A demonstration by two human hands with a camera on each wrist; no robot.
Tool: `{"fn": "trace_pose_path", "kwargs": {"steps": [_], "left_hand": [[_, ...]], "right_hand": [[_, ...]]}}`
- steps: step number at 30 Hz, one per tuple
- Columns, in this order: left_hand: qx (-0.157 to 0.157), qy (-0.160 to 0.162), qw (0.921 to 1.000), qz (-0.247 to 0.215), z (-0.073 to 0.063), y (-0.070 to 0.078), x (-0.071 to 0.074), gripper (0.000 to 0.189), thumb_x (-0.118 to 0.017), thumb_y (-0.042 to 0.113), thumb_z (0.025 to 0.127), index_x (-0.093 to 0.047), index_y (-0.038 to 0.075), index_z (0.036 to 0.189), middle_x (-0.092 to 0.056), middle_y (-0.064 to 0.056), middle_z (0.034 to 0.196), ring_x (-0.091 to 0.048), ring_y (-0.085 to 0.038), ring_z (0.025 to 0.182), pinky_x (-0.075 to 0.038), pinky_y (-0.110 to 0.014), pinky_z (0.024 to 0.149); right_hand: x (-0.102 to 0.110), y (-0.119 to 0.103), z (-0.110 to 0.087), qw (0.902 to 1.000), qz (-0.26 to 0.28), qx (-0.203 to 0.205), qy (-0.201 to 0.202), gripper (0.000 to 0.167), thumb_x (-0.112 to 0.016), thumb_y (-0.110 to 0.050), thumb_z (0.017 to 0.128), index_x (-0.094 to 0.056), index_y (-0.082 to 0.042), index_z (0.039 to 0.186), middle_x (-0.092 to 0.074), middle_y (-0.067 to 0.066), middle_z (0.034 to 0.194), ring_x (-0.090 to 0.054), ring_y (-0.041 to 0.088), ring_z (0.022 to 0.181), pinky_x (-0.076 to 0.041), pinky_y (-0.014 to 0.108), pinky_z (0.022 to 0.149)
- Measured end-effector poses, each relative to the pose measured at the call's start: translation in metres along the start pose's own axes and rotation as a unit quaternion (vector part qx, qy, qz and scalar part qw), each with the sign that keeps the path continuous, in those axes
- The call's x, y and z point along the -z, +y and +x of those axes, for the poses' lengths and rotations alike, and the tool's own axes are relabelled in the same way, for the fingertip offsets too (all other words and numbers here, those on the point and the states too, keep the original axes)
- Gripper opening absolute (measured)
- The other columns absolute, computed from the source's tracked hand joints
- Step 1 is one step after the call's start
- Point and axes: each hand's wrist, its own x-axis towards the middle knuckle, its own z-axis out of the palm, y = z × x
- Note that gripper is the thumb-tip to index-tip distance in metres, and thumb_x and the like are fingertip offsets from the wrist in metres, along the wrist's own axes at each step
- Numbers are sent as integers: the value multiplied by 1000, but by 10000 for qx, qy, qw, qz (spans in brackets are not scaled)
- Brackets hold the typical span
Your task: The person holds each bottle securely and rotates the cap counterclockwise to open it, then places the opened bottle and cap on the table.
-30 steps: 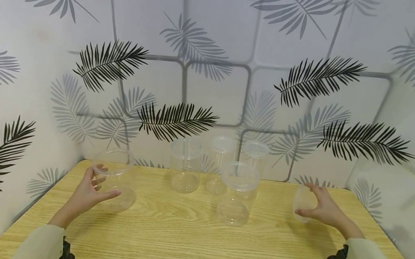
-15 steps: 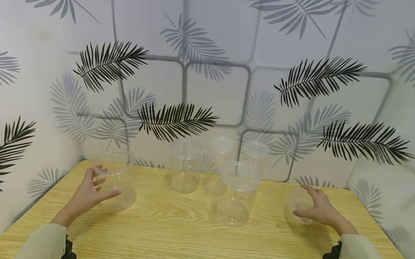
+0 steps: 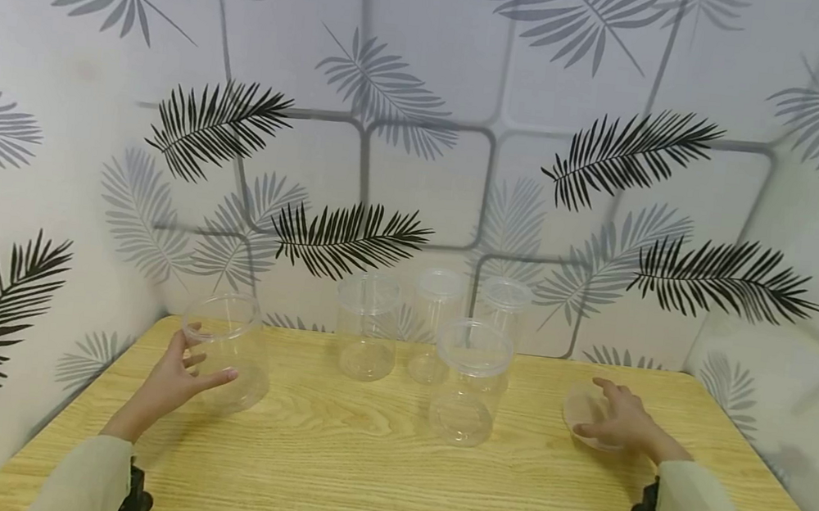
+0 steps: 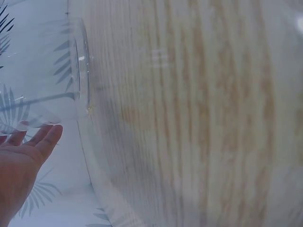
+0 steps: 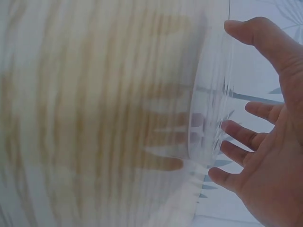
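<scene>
- A clear round lid (image 3: 583, 405), tilted a second ago, now lies flatter on the table (image 3: 358, 481), beneath the right hand (image 3: 623, 420).
- That hand's fingers spread at its rim; I can't tell if they touch.
- The left hand (image 3: 171, 381), fingers loosely parted, cups a standing jar (image 3: 245, 367).
- Between the hands stand four clear jars (image 3: 464, 413).

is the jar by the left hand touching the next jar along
Apart; the head view shows table between the left jar and the back-left jar.

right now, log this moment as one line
left hand: at clear jar | right hand: at clear disc | four other jars: upright between hands
</scene>
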Motion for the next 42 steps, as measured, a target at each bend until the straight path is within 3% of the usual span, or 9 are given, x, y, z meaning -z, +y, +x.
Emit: {"fn": "trace_pose_path", "kwargs": {"steps": [6, 12, 17, 22, 27, 42], "left_hand": [[120, -72, 9999, 71, -1, 4, 2, 101, -67, 33, 83, 10, 15, 146, 7, -22, 151, -21, -56, 128, -36, -63, 94], [189, -122, 9997, -65, 0, 2, 2, 107, -68, 32, 82, 17, 11, 144, 2, -29, 148, -17, -56, 129, -32, -63, 98], [103, -44, 9999, -85, 0, 4, 3, 112, -69, 30, 81, 23, 15, 142, 1, -31, 146, -14, -57, 129, -28, -66, 98], [-219, 296, 9993, 51, 0, 12, 6, 109, -71, 26, 80, 16, 14, 145, -2, -30, 147, -14, -56, 129, -26, -69, 96], [-299, 561, 9972, 405, 1, 25, 10, 112, -72, 30, 78, 16, 10, 144, -2, -31, 148, -15, -55, 129, -24, -69, 96], [-929, 1352, 9822, 912, 5, 57, 20, 106, -76, 32, 73, -4, 6, 146, -20, -27, 146, -18, -49, 132, -21, -67, 99]], "right_hand": [[-1, 0, -1, 10000, -39, 34, -5, 91, -75, -35, 72, -28, 12, 134, -35, 41, 124, -32, 60, 110, -36, 66, 81], [0, -1, -1, 10000, -20, -22, -45, 92, -75, -37, 72, -27, 13, 134, -33, 42, 125, -30, 60, 111, -35, 66, 83], [3, -1, -1, 10000, 42, -57, -48, 93, -74, -37, 73, -26, 13, 134, -30, 42, 128, -29, 60, 113, -33, 68, 85], [10, -4, -1, 9999, 143, 61, 53, 92, -73, -36, 74, -25, 14, 133, -28, 42, 130, -27, 60, 115, -31, 69, 87], [20, -9, -1, 9992, 213, 198, 276, 91, -72, -37, 76, -24, 15, 134, -28, 40, 132, -28, 58, 116, -31, 69, 88], [50, -41, -4, 9945, 380, 472, 854, 85, -67, -38, 81, -23, 5, 140, -26, 32, 138, -27, 51, 123, -28, 68, 92]]}}
